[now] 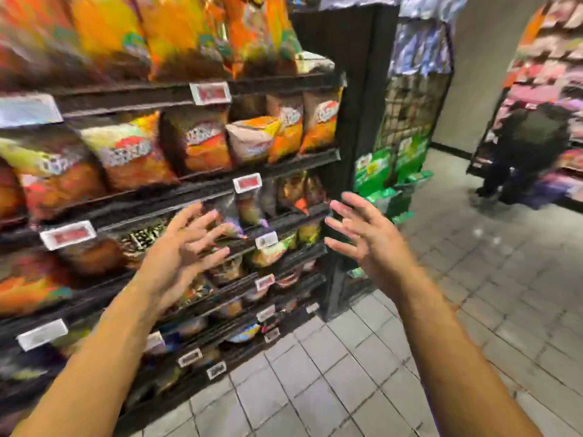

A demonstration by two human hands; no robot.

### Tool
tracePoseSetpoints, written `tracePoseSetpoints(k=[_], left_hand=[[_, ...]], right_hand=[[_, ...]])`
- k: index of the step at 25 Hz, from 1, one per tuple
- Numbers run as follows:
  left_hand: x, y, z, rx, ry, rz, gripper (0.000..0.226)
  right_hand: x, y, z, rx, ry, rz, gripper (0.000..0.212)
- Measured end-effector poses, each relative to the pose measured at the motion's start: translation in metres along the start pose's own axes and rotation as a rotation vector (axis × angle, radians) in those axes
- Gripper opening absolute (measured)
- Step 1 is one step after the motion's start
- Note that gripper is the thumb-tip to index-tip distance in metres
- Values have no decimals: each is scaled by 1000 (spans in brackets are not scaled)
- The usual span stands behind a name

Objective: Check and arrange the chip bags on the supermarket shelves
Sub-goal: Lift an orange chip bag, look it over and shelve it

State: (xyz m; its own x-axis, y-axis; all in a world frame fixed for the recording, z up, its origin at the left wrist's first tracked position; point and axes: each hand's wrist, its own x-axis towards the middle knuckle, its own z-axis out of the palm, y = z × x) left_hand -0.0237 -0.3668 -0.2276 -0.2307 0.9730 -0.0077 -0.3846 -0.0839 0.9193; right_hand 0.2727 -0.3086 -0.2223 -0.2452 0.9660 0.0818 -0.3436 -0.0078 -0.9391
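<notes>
Orange and brown chip bags (205,143) stand in rows on dark tilted shelves (284,162) on my left. One pale bag (252,138) on the second shelf leans sideways among upright ones. Smaller clear bags (249,206) sit on the shelf below. My left hand (186,247) is raised in front of the lower shelves, fingers spread, holding nothing. My right hand (362,238) hovers near the shelf's right end, fingers also apart and empty. The picture is blurred by motion.
A black end post (356,121) closes the shelf unit. Beyond it stands a wire rack (407,121) with green bags (372,171). A person in dark clothes (523,152) stands by another shelf at the far right. Grey tiled floor (410,342) lies below.
</notes>
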Motion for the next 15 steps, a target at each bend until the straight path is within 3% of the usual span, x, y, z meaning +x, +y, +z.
tracePoseSetpoints(k=[7,15], left_hand=[[42,188,-102,72,144,374,45],[76,320,-128,315,372,655,39]], right_hand=[[153,-63,196,59,-421,-141,57],[268,-123,338,-10,-733,-291,57]])
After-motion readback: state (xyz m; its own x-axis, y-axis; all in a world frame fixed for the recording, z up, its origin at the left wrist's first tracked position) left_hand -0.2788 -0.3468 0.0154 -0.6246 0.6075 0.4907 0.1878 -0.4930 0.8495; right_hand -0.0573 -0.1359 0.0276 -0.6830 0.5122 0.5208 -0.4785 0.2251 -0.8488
